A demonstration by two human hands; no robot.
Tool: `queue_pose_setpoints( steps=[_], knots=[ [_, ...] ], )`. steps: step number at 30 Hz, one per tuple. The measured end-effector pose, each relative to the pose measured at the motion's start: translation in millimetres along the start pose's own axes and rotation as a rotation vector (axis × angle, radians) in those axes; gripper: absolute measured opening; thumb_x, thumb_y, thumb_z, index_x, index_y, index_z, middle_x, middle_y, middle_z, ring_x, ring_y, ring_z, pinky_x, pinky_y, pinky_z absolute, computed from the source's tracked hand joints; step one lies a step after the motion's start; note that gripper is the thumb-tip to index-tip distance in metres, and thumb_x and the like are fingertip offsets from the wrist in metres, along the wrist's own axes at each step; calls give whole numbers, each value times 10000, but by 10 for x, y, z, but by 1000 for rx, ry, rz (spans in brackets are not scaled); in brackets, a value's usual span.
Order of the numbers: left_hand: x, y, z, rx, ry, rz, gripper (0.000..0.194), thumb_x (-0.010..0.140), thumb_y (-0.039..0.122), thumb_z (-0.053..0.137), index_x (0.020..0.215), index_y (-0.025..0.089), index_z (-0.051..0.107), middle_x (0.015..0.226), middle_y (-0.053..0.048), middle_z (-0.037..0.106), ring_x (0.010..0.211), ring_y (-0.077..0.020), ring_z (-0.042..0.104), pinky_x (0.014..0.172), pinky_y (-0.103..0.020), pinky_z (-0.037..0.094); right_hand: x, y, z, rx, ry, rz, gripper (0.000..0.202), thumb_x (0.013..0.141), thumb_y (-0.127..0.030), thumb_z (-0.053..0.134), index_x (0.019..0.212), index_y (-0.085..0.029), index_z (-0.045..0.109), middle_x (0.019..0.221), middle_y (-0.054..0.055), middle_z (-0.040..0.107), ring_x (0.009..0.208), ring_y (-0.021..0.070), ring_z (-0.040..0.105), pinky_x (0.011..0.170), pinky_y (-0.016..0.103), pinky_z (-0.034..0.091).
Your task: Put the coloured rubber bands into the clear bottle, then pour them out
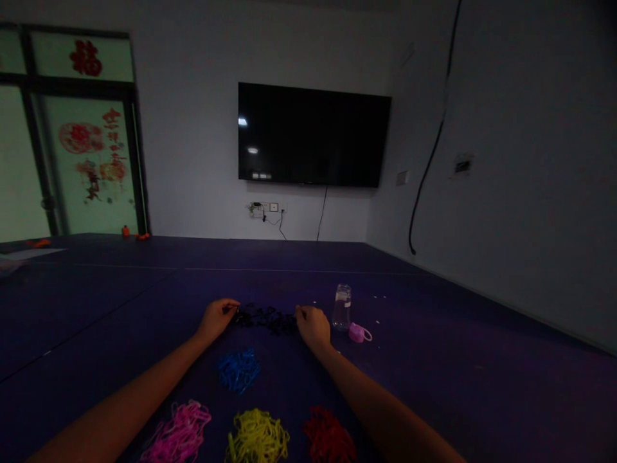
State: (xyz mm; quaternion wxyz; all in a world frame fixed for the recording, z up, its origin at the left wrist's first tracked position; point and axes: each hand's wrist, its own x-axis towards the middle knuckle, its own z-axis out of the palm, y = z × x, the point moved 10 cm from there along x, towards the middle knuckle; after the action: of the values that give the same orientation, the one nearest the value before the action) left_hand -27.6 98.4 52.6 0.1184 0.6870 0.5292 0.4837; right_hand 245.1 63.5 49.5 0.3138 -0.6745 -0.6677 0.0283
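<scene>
A loose pile of small black bands (270, 319) lies on the dark purple tabletop, between my two hands. At its left end, my left hand (216, 319) is closed in a pinch, thumb and forefinger together. My right hand (314, 326) is curled at the right end, fingertips touching the pile's edge. The dim light hides what either pinch holds. Nearer to me is a heap of blue bands (240, 370). Closest lie heaps of pink bands (180, 432), yellow bands (259, 437) and red bands (328, 435), which look like rubber bands.
A clear bottle (342, 308) stands just right of my right hand, beside a pink lid with a loop (358, 332). Small white bits dot the table (434, 379). Orange items (126, 231) sit at the far left edge. A television (313, 135) hangs on the wall.
</scene>
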Motion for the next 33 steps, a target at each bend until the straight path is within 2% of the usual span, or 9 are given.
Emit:
queue_pose_setpoints(
  steps=[12, 16, 23, 30, 33],
  knots=[
    [-11, -26, -67, 10, 44, -16, 214, 690, 264, 523, 777, 197, 706, 871, -48, 733, 843, -234, 668, 827, -360, 501, -2, -4, -2, -15, -8, 5, 367, 927, -333, 388, 847, -203, 721, 818, 75, 718, 804, 183, 667, 599, 217, 374],
    [-13, 10, -29, -2, 0, -25, 216, 667, 236, 506, 748, 206, 705, 810, -33, 727, 816, -225, 661, 795, -335, 499, -3, -4, 2, -6, -5, -1, 363, 927, -333, 390, 839, -204, 717, 788, 69, 715, 770, 180, 665, 578, 216, 363],
    [-38, 57, 152, -69, -147, -31, 206, 628, 246, 519, 725, 176, 687, 635, -6, 665, 643, -181, 622, 623, -263, 472, 18, -2, 25, 19, 1, -22, 350, 923, -321, 403, 812, -196, 711, 764, 60, 710, 753, 171, 660, 558, 213, 344],
    [-44, -9, 253, -151, -220, -56, 236, 525, 166, 550, 724, 166, 677, 591, 23, 628, 604, -154, 595, 618, -246, 455, 14, -12, 16, 37, 2, -31, 354, 925, -324, 402, 807, -195, 710, 750, 60, 707, 737, 164, 658, 556, 211, 342],
    [-41, -42, 252, -189, -220, -69, 241, 528, 156, 554, 733, 169, 679, 604, 18, 635, 625, -158, 608, 647, -256, 462, 8, -17, 7, 33, 0, -29, 352, 923, -327, 404, 811, -197, 711, 755, 61, 708, 747, 168, 659, 553, 212, 340]
  ],
)
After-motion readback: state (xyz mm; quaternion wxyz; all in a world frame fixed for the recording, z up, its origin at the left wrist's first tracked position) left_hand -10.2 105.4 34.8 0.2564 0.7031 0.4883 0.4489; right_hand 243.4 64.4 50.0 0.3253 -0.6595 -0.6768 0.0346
